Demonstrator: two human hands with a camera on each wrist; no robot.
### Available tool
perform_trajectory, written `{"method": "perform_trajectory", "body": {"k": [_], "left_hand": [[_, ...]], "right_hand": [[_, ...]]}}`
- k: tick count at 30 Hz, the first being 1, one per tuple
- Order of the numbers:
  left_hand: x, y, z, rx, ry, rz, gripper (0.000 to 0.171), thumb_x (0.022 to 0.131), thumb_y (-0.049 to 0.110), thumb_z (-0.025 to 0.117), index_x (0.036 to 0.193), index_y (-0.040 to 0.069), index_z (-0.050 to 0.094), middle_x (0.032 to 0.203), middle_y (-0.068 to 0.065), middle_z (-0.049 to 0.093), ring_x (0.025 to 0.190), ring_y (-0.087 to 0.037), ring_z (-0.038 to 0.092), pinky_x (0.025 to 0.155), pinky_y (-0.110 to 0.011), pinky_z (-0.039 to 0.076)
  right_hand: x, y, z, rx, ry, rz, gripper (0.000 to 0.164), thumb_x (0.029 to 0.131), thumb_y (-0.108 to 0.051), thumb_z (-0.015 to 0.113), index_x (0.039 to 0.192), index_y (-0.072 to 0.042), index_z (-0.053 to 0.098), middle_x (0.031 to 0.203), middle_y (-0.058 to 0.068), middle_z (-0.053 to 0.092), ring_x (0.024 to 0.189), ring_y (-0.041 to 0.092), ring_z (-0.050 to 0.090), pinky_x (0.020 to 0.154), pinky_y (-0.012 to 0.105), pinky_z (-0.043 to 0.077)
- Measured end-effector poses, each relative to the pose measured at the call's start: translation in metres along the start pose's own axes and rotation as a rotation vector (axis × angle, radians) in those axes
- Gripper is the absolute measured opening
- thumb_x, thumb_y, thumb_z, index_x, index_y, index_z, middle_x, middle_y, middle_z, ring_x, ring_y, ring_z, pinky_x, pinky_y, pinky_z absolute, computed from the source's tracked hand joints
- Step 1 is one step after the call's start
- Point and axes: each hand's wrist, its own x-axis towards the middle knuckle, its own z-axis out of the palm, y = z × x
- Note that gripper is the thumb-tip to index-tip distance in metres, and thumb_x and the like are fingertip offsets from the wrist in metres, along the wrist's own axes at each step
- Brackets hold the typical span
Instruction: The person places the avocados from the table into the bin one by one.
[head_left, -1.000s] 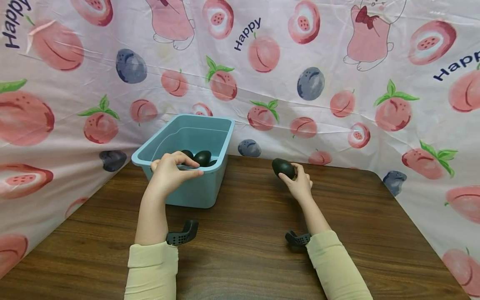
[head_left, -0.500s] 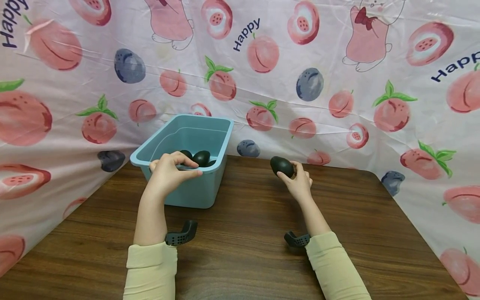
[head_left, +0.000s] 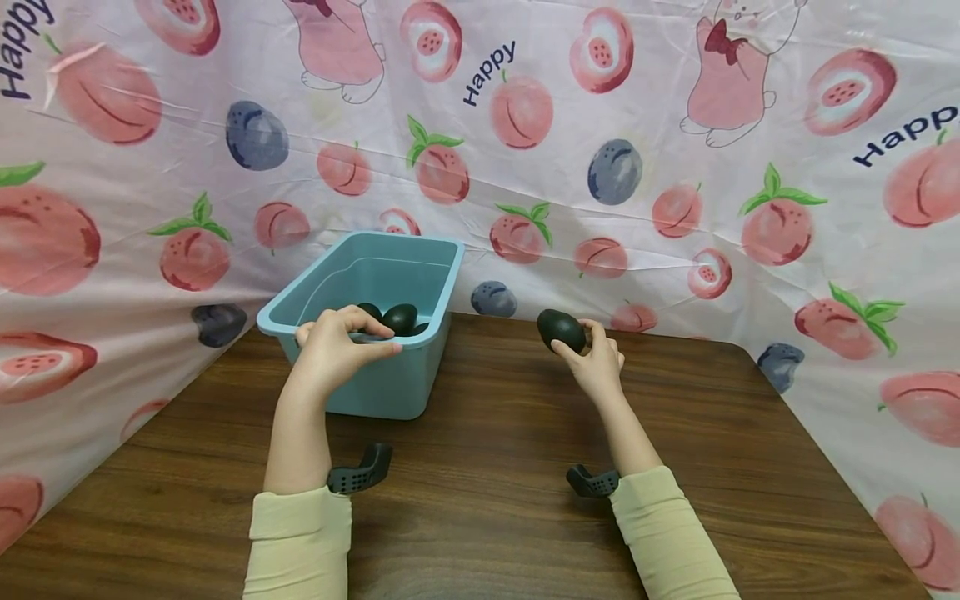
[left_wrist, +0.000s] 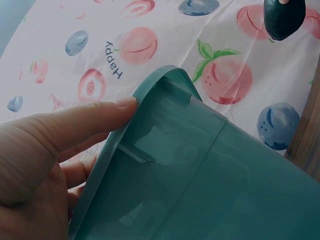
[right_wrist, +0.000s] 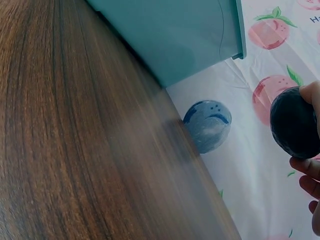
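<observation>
A dark green avocado (head_left: 561, 331) is pinched between the thumb and fingers of my right hand (head_left: 597, 367), held above the table to the right of the bin. The same avocado (right_wrist: 296, 123) shows at the right edge of the right wrist view. My left hand (head_left: 333, 350) grips the near rim of a light blue plastic bin (head_left: 382, 387), thumb outside and fingers over the inner side. In the left wrist view the thumb lies against the bin's rim (left_wrist: 167, 70) close to a corner. Inside the bin are several avocados (head_left: 400, 319), partly hidden by the rim and my left hand.
The bin stands on a brown wood-grain table (head_left: 487, 492), left of centre near the back. A fruit-printed cloth (head_left: 555, 192) hangs behind the table and along both sides. Black camera mounts (head_left: 362, 471) are strapped to both wrists.
The avocado in my right hand has risen and tilted slightly. My left hand keeps its grip on the bin's rim, and the head view has shifted a little.
</observation>
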Motion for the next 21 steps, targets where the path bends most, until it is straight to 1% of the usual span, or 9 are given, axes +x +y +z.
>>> {"method": "perform_trajectory", "body": {"k": [6,14,21], "left_hand": [[0.0,0.0,0.0,0.001,-0.001,-0.002,0.024,0.078,0.026,0.081,0.092,0.007,0.076,0.1,-0.005,0.066,0.102,-0.031,0.05,0.096,-0.055,0.008],[0.001,-0.001,0.001,0.001,0.001,0.005,0.021,0.078,0.026,0.081,0.09,0.01,0.076,0.099,-0.005,0.066,0.101,-0.03,0.05,0.095,-0.054,0.009],[0.001,0.0,0.001,0.001,0.001,0.004,0.021,0.077,0.026,0.082,0.09,0.01,0.076,0.099,-0.004,0.066,0.101,-0.03,0.05,0.095,-0.054,0.009]], "right_hand": [[0.0,-0.004,-0.001,0.007,0.013,-0.021,0.059,0.085,-0.037,0.072,0.131,-0.01,0.047,0.1,0.015,0.056,0.105,0.031,0.041,0.1,0.049,0.015],[0.0,-0.009,-0.003,-0.002,0.044,-0.054,0.059,0.083,-0.035,0.074,0.13,-0.009,0.049,0.114,0.016,0.059,0.109,0.032,0.042,0.099,0.05,0.016],[-0.002,-0.014,-0.006,-0.01,0.053,-0.085,0.06,0.083,-0.034,0.074,0.131,-0.007,0.048,0.114,0.016,0.057,0.108,0.032,0.041,0.097,0.051,0.016]]}}
